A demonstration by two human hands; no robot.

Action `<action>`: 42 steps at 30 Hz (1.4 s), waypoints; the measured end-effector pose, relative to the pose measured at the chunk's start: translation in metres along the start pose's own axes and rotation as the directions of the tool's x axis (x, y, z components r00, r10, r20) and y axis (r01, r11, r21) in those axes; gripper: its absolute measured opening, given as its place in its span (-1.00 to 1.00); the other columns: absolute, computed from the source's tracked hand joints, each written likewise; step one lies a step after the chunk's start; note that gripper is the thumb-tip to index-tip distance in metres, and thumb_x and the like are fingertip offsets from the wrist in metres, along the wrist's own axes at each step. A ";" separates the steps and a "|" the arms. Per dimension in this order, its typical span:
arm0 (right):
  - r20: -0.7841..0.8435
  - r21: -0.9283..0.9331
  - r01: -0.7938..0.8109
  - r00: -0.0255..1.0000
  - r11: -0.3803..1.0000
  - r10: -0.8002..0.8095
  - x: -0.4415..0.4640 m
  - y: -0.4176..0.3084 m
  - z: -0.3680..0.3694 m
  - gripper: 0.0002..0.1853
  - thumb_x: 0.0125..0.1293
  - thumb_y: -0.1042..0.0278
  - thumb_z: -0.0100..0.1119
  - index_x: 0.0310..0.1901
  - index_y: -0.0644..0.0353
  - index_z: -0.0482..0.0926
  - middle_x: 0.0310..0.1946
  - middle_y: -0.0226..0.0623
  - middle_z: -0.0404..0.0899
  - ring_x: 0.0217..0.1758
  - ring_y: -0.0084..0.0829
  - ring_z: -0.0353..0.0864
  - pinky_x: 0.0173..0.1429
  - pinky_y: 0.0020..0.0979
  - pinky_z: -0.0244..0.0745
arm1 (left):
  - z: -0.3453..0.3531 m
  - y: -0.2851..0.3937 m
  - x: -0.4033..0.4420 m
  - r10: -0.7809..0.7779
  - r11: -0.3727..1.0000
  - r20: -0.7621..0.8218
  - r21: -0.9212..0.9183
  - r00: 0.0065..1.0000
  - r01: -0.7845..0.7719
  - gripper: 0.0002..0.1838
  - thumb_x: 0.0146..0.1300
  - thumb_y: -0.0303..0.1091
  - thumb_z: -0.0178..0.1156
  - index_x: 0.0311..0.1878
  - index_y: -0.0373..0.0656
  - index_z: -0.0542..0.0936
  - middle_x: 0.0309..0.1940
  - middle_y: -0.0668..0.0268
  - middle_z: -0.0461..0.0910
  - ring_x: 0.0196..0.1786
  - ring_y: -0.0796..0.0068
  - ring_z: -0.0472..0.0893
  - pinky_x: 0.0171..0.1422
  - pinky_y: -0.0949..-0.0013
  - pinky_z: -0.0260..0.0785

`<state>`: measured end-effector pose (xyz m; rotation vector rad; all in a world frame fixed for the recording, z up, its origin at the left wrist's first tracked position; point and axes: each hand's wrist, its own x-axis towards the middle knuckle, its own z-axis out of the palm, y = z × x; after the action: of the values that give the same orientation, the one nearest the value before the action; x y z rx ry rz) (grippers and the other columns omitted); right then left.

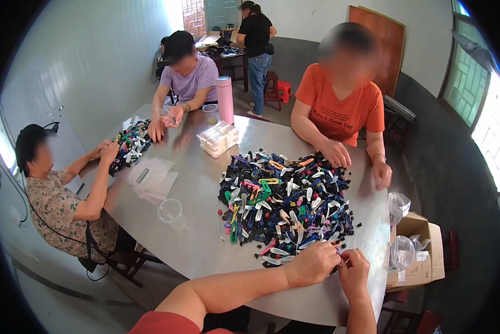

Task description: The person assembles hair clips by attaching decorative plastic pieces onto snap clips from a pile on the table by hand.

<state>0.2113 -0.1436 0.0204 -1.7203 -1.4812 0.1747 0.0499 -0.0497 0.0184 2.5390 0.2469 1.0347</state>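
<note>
A large pile of snap hair clips (pixel 286 197), in white, black, blue, green, pink and yellow, with many small dark pieces among them, lies on the metal table (pixel 202 247). At the pile's near right edge, my left hand (pixel 312 265) is closed, its fingertips pinched together. Close beside it, my right hand (pixel 354 273) is closed too, thumb and fingers drawn together. The fingertips of both hands almost meet. Whatever is between them is too small and too covered to make out.
Across the table, a person in an orange shirt has hands at the pile's far edge. Two people at the left handle a second pile (pixel 130 146). A pink bottle (pixel 225 100), stacked bags (pixel 217 138), a plastic cup (pixel 170 210) and a carton (pixel 419 253) stand around.
</note>
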 end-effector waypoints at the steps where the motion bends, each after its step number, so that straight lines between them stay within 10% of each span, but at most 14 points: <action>1: 0.002 -0.001 0.002 1.000 1.000 -0.002 0.000 -0.001 0.000 -0.86 0.11 0.61 0.36 -0.31 0.24 0.60 -0.37 -0.15 0.59 -0.44 -0.16 0.62 -0.32 -0.26 0.54 | -0.002 0.001 0.001 0.002 1.000 0.002 -0.005 1.000 -0.002 -0.89 0.17 -0.42 0.28 -0.28 -0.18 0.54 -0.28 0.19 0.52 -0.10 0.12 0.53 0.02 0.12 0.42; 42: -0.090 0.063 0.019 0.996 0.998 -0.013 -0.011 -0.011 -0.005 -0.86 0.09 0.65 0.36 -0.34 0.25 0.60 -0.43 -0.20 0.56 -0.51 -0.28 0.56 -0.41 -0.34 0.46 | -0.002 0.016 0.000 -0.049 0.992 -0.006 -0.120 0.999 0.048 -0.85 0.19 -0.48 0.31 -0.21 -0.23 0.55 -0.21 0.12 0.54 -0.01 0.06 0.56 0.19 0.10 0.46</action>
<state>0.2026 -0.1556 0.0265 -1.6443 -1.4090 0.1337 0.0486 -0.0637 0.0263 2.4095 0.2406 1.0118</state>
